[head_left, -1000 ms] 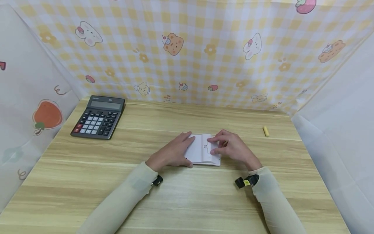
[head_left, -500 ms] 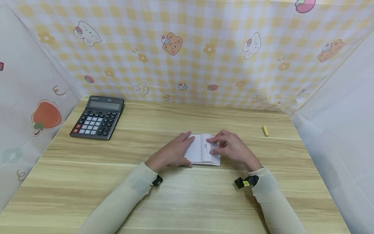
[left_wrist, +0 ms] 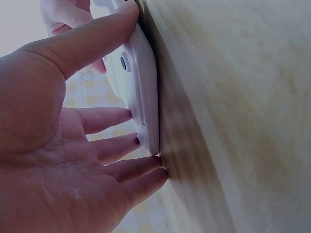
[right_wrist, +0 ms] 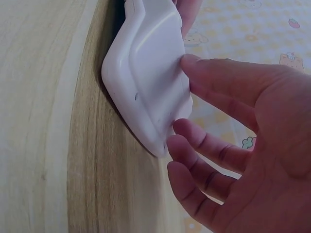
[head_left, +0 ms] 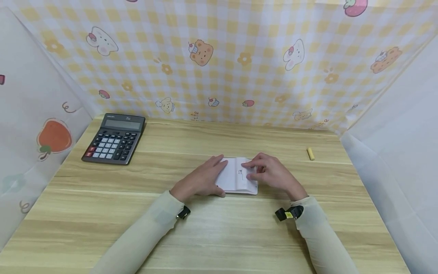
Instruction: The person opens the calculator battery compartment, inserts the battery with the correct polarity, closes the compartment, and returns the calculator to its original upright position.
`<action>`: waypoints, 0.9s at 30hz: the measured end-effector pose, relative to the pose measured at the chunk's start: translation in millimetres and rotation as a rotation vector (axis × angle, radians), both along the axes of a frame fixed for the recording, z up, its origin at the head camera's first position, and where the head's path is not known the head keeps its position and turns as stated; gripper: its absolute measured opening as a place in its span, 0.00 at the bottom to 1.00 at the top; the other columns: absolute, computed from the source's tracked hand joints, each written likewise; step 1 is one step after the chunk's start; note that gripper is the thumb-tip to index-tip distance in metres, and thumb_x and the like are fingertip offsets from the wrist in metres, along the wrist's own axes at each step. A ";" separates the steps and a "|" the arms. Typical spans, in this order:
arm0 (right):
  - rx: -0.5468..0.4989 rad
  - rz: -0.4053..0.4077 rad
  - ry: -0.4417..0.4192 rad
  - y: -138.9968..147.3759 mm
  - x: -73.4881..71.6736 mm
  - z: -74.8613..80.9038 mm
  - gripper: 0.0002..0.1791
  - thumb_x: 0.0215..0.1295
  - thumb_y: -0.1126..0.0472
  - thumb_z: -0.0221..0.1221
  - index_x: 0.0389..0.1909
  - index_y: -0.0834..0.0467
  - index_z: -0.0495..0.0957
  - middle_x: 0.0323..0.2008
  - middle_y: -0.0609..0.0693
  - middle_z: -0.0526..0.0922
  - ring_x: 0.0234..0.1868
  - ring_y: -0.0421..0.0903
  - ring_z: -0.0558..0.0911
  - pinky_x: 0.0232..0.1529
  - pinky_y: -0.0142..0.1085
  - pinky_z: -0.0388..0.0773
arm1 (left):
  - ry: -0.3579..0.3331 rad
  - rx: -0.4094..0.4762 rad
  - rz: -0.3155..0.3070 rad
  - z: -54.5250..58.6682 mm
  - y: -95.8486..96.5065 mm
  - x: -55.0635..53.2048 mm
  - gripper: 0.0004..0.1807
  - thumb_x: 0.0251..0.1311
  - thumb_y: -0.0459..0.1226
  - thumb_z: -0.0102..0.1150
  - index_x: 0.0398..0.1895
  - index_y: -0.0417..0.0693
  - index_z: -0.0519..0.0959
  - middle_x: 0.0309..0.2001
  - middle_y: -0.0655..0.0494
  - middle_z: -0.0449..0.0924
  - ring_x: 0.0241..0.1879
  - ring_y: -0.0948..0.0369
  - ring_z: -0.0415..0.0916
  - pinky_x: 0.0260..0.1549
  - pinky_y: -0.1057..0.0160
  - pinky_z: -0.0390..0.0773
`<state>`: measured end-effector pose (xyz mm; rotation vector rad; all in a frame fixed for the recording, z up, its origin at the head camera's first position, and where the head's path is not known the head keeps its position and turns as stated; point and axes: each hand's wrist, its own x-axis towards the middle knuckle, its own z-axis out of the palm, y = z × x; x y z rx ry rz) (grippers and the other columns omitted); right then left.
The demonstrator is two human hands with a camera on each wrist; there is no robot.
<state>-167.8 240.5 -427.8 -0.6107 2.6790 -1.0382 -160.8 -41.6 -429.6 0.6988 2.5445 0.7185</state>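
Note:
A white plastic device (head_left: 227,177) lies flat on the table with its plain back face upward. Across its right part runs a raised section (head_left: 241,182) carrying a small printed drawing. My left hand (head_left: 202,179) holds the device's left end, thumb at the near edge and fingers spread toward the far edge. In the left wrist view a small dark oval shows on the device's side (left_wrist: 146,82) below the thumb. My right hand (head_left: 273,173) has its thumb and forefinger bent onto the raised section, gripping there; its other fingers curl beside the sloped end (right_wrist: 155,58).
A dark grey desk calculator (head_left: 114,139) stands at the back left of the wooden table (head_left: 219,236). A small yellow cylinder, like a battery (head_left: 310,153), lies at the right. A yellow checked cloth (head_left: 222,83) hangs behind, with white sheets at both sides.
The right thumb has shifted very slightly upward on the raised section. Otherwise both hands and the device keep their places; the head view has drifted a little.

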 end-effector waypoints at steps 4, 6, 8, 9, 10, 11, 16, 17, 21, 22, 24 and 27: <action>-0.013 0.027 0.026 3.1 -1.2 -1.4 0.19 0.71 0.62 0.74 0.62 0.52 0.91 0.50 0.49 0.84 0.42 0.46 0.81 0.40 0.40 0.80 | -0.003 0.005 0.005 0.6 0.1 0.1 0.59 0.60 0.45 0.85 0.89 0.44 0.59 0.90 0.47 0.45 0.88 0.46 0.43 0.83 0.45 0.53; -0.027 0.038 0.038 4.7 -1.3 -1.7 0.18 0.73 0.63 0.73 0.62 0.53 0.91 0.50 0.49 0.85 0.43 0.46 0.82 0.41 0.40 0.82 | -0.003 0.005 0.006 1.5 0.1 0.4 0.59 0.60 0.45 0.85 0.89 0.44 0.59 0.90 0.47 0.45 0.88 0.46 0.43 0.83 0.45 0.54; -0.042 0.047 0.053 6.5 -1.2 -2.1 0.18 0.74 0.64 0.71 0.62 0.54 0.90 0.50 0.49 0.86 0.43 0.46 0.83 0.43 0.40 0.83 | -0.001 0.007 0.007 2.2 -0.1 1.0 0.59 0.59 0.45 0.85 0.89 0.44 0.59 0.90 0.46 0.45 0.88 0.46 0.43 0.82 0.45 0.54; -0.049 0.052 0.060 7.2 -1.1 -2.3 0.17 0.74 0.64 0.71 0.61 0.54 0.90 0.50 0.49 0.86 0.43 0.46 0.83 0.43 0.41 0.84 | 0.002 0.008 0.007 2.4 -0.3 1.2 0.59 0.59 0.45 0.85 0.89 0.44 0.59 0.90 0.45 0.45 0.88 0.46 0.44 0.82 0.45 0.55; -0.056 0.054 0.066 7.7 -1.2 -2.5 0.17 0.74 0.64 0.70 0.61 0.54 0.91 0.50 0.49 0.86 0.43 0.46 0.84 0.44 0.40 0.84 | 0.003 0.007 0.006 2.5 -0.5 1.3 0.59 0.60 0.45 0.85 0.89 0.44 0.59 0.90 0.45 0.45 0.88 0.46 0.44 0.82 0.45 0.55; -0.063 0.057 0.071 8.2 -1.4 -2.8 0.16 0.74 0.65 0.70 0.60 0.54 0.91 0.49 0.48 0.87 0.43 0.46 0.84 0.44 0.40 0.84 | 0.004 0.008 0.006 2.8 -0.7 1.7 0.59 0.60 0.45 0.85 0.89 0.44 0.59 0.90 0.45 0.45 0.88 0.45 0.44 0.82 0.45 0.55; -0.099 0.100 0.093 8.7 -3.1 -6.1 0.14 0.73 0.68 0.70 0.53 0.52 0.94 0.50 0.47 0.87 0.44 0.47 0.82 0.43 0.39 0.81 | 0.006 0.019 0.008 2.0 -1.8 2.4 0.59 0.59 0.45 0.85 0.88 0.44 0.60 0.90 0.44 0.46 0.88 0.45 0.45 0.82 0.44 0.56; -0.107 0.111 0.099 8.8 -3.3 -6.8 0.13 0.73 0.69 0.69 0.52 0.52 0.94 0.50 0.48 0.87 0.45 0.47 0.82 0.43 0.39 0.80 | 0.007 0.021 0.008 1.8 -2.0 2.5 0.59 0.59 0.45 0.86 0.88 0.43 0.60 0.90 0.44 0.46 0.87 0.45 0.45 0.82 0.44 0.56; -0.123 0.128 0.110 9.1 -3.7 -8.9 0.14 0.72 0.70 0.69 0.50 0.52 0.95 0.50 0.48 0.86 0.46 0.47 0.81 0.43 0.39 0.80 | 0.015 0.022 0.000 0.6 -2.1 1.8 0.59 0.59 0.45 0.86 0.88 0.43 0.60 0.89 0.43 0.46 0.87 0.44 0.45 0.82 0.44 0.56; -0.122 0.125 0.108 9.2 -3.7 -9.0 0.14 0.72 0.70 0.69 0.50 0.51 0.95 0.50 0.47 0.86 0.46 0.47 0.81 0.43 0.39 0.80 | 0.017 0.024 -0.003 0.4 -2.1 1.6 0.59 0.58 0.44 0.86 0.88 0.42 0.60 0.89 0.43 0.47 0.87 0.44 0.45 0.82 0.44 0.56; -0.117 0.119 0.105 9.1 -3.7 -9.0 0.15 0.72 0.70 0.68 0.50 0.50 0.95 0.50 0.47 0.86 0.46 0.47 0.82 0.43 0.39 0.80 | 0.023 0.025 -0.009 -0.2 -2.0 1.2 0.59 0.58 0.44 0.86 0.88 0.41 0.60 0.89 0.42 0.47 0.87 0.43 0.45 0.82 0.44 0.56; -0.113 0.115 0.100 9.0 -4.0 -9.3 0.15 0.72 0.70 0.68 0.50 0.50 0.95 0.51 0.47 0.86 0.47 0.47 0.82 0.44 0.39 0.80 | 0.026 0.026 -0.012 -0.7 -1.9 0.4 0.59 0.58 0.44 0.86 0.88 0.41 0.60 0.89 0.42 0.48 0.87 0.43 0.46 0.82 0.44 0.56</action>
